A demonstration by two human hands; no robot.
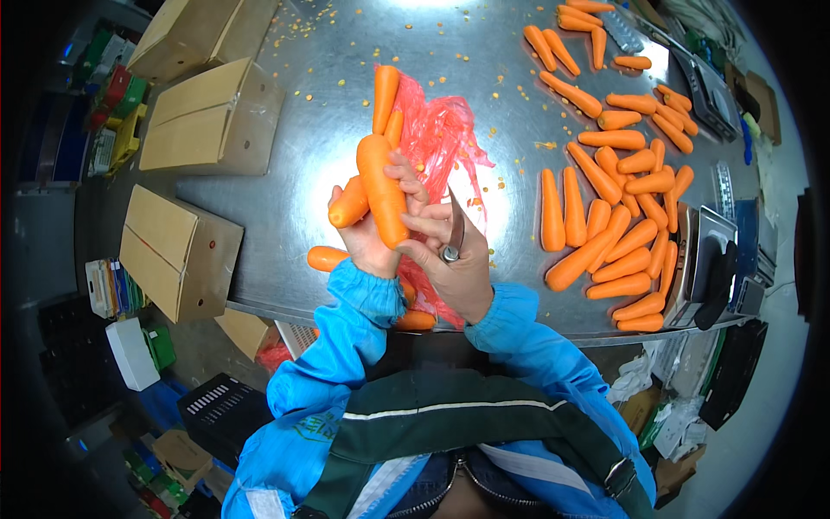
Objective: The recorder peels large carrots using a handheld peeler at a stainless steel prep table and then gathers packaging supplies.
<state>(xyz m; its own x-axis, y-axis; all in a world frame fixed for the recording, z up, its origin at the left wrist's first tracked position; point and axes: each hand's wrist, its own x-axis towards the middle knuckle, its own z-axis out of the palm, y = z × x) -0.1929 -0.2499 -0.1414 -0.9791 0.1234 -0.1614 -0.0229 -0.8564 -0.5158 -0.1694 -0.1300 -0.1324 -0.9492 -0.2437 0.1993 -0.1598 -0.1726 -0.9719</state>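
Note:
My left hand (373, 250) lies palm up under a large carrot (376, 185), its fingers curled around the far side. A second carrot (348, 204) rests between the thumb and the palm of the same hand. My right hand (457, 266) holds a small knife (458, 224), its blade pointing up and away from the carrot. The thumb and a finger of that hand touch the large carrot's near end. Beneath the hands is a red plastic bag (441, 130), with carrots (386, 97) lying on and beside it. Another carrot (326, 258) is left of my left wrist.
Many carrots (622, 266) are heaped on the right of the metal table (305, 143). Small carrot trimmings (295, 29) are scattered at the far side. Cardboard boxes (207, 123) stand along the left edge. A scale-like device (703, 84) sits at the far right.

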